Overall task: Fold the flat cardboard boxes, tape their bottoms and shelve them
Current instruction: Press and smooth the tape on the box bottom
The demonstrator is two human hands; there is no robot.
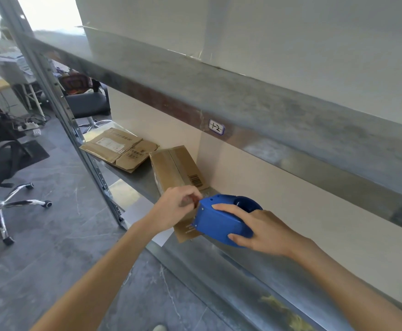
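A folded brown cardboard box (176,169) lies on the metal shelf (142,176), clear tape running along its top seam and a barcode at its near end. My right hand (264,230) grips a blue tape dispenser (221,220) held against the box's near end. My left hand (176,206) is curled at the dispenser's front edge, fingertips pinching at the tape there; the tape end itself is hidden. A pile of flat cardboard boxes (120,149) lies further left on the same shelf.
An upper shelf beam with a label tag (216,127) runs overhead, white boxes (254,32) standing on it. A shelf upright (76,130) stands at the left. Office chairs (2,177) and desks fill the grey tiled floor beyond.
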